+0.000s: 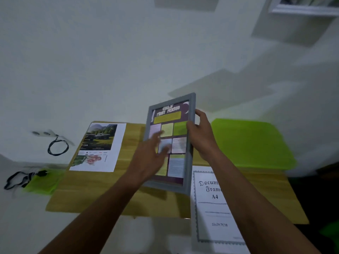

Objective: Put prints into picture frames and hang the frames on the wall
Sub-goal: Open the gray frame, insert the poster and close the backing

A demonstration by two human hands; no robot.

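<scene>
Grey frame (pixel 190 143), purple poster (pixel 176 143) inside

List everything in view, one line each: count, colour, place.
picture frame: one, grey, held tilted above the table
print: one, purple, inside the picture frame
car print: one, white-bordered, flat on table's left
A4 sheet: one, white, grey border, table's near right
table: one, yellow-brown wood, by the wall
green sheet: one, bright green, table's far right
green piece: one, left of the table, black cord beside
black cable: one, looped, by the wall, left
wall frame: one, white, upper right, cut off
left hand: one, open, blurred, before the frame's front
right hand: one, gripping the frame's right edge
</scene>
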